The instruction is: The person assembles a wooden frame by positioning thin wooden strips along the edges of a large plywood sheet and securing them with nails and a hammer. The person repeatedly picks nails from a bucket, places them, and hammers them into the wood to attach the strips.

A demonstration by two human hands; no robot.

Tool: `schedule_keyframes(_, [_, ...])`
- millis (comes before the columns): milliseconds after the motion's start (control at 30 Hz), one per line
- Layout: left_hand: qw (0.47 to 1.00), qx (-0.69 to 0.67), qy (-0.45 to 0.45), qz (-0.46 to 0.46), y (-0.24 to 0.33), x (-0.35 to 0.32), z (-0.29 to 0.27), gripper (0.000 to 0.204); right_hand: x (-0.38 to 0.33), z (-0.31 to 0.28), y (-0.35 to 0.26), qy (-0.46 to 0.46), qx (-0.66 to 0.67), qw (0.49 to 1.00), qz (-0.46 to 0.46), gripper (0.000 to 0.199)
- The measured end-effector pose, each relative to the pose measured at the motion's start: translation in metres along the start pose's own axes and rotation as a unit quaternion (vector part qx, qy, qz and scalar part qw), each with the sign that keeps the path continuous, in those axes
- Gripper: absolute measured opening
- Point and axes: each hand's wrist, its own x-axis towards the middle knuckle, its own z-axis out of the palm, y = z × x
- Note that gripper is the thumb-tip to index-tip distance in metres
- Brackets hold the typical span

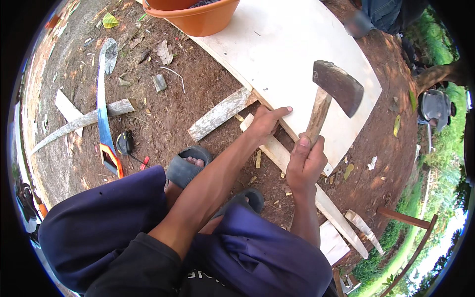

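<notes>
My right hand (305, 166) is wrapped round the wooden handle of a hatchet (341, 86), its dark metal head raised over a large white board (297, 44). My left hand (264, 123) grips the board's near edge, where a wooden strip runs along it. One digit stretches over the white top; the other fingers are partly hidden. Below the edge, a long pale wooden batten (326, 205) slants across the ground under my arms. A short bark-covered piece of wood (220, 115) lies by the board's edge, left of my left hand.
An orange basin (203, 19) stands on the board's far side. Leftward on the soil lie a handsaw (104, 99), a black tape measure (125, 142) and a long branch (81, 122). My sandalled feet (188, 166) are below. Another person's leg (386, 12) shows at the far right.
</notes>
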Motion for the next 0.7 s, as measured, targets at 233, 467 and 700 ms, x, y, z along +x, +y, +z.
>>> schedule_keyframes(233, [0.996, 0.05, 0.072, -0.013, -0.006, 0.0, -0.01, 0.033, -0.015, 0.007, 0.021, -0.015, 0.044, 0.997, 0.057, 0.03])
schedule_keyframes(467, [0.97, -0.238, 0.012, -0.055, -0.011, 0.004, -0.022, 0.037, -0.044, 0.028, 0.038, -0.042, 0.064, 0.982, 0.173, 0.032])
schedule_keyframes(700, [0.971, -0.24, -0.004, -0.016, -0.028, 0.01, -0.023, 0.051, -0.054, 0.03, 0.036, -0.054, 0.09, 0.959, 0.265, 0.033])
